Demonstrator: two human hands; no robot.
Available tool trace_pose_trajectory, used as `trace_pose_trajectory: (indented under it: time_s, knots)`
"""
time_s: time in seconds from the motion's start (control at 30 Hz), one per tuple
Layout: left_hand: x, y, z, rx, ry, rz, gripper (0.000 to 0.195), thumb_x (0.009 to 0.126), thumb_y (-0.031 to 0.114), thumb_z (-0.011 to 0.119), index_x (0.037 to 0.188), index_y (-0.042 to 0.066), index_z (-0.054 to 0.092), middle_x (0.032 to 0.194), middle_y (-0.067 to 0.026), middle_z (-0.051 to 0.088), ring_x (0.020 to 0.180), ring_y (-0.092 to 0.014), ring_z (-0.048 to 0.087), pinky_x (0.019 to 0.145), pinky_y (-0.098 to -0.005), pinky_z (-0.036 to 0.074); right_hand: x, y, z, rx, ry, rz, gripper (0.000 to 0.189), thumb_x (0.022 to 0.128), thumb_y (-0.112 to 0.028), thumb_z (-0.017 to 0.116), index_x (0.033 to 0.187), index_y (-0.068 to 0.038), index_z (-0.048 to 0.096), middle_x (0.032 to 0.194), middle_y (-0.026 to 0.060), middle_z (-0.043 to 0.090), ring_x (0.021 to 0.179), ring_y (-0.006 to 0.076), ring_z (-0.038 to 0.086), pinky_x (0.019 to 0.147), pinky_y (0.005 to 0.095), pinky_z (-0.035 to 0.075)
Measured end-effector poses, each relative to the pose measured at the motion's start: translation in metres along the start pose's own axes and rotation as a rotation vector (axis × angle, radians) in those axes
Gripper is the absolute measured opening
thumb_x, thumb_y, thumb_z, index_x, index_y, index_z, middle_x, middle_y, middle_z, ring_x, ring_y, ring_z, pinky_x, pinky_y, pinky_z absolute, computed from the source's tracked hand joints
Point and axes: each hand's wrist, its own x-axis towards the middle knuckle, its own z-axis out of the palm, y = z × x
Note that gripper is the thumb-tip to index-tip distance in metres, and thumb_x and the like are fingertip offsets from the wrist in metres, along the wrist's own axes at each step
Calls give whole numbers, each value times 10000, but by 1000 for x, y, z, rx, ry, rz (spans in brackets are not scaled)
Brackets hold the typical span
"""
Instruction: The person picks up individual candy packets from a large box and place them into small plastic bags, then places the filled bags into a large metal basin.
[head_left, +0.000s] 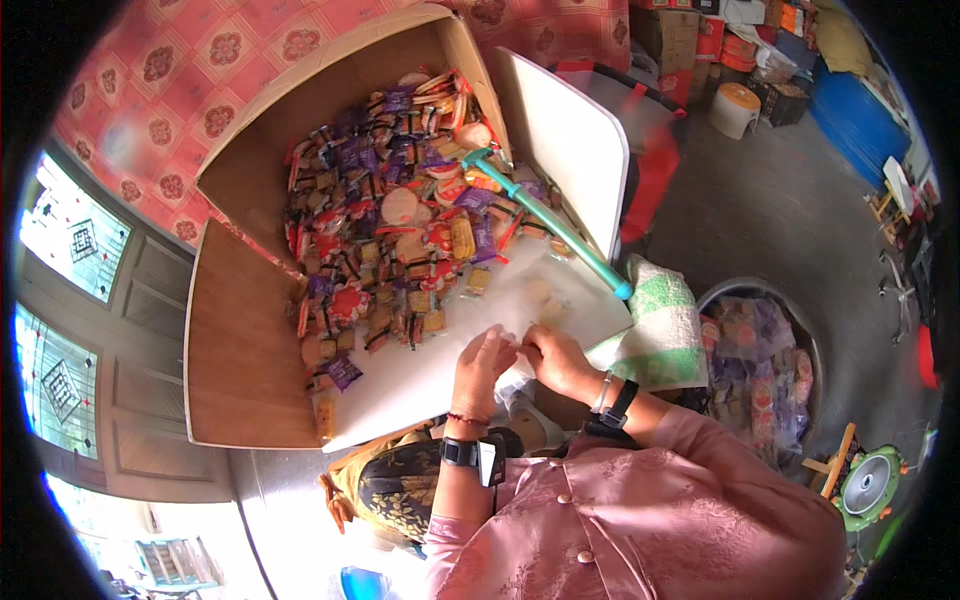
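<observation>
My left hand (478, 370) and my right hand (559, 360) are close together at the near edge of a white tabletop (397, 401). Between them their fingers pinch a clear plastic bag (513, 377), which hangs down below the hands. Beyond them, a large heap of small wrapped snacks (397, 217), in purple, red and clear wrappers, spreads out of an open box (247, 127). A teal rod with a hooked end (562, 225) lies across the right side of the heap. Small yellowish pieces (551, 300) lie just past my right hand.
A white and green woven sack (664, 322) is at the right edge of the table. A round metal tub (814, 360) beyond it holds filled packets. A white board (574, 142) rises at the table's right; a brown panel (247, 345) borders the left. A stool (735, 109) stands farther off.
</observation>
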Motion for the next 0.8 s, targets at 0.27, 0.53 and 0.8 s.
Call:
trace_pose_trajectory:
  time_s: [0.27, 0.53, 0.8]
  knots:
    - [43, -3, -79, 1041, 546, 610, 304, 870, 114, 591, 1160, 29, 622, 1228, -199, 596, 1100, -381, 572, 947, -433, 472, 1, 7, 8, -47, 25, -91, 96, 854, -101, 652, 835, -46, 575, 842, 146, 617, 808, 372, 615, 687, 448, 487]
    - [69, 4, -83, 1263, 584, 513, 499, 876, 212, 621, 1334, 54, 505, 1279, -214, 544, 1195, -399, 525, 979, -465, 465, 1, 6, 7, -62, 6, -98, 97, 854, -119, 661, 841, -52, 592, 849, 138, 628, 808, 358, 622, 691, 435, 491]
    - [54, 8, -64, 1310, 627, 329, 532, 794, 313, 699, 1235, 62, 538, 1246, -209, 553, 1105, -412, 584, 910, -485, 504, 2, 7, 4, -85, -1, -90, 108, 857, -135, 663, 836, -52, 598, 847, 133, 635, 816, 352, 629, 701, 434, 494]
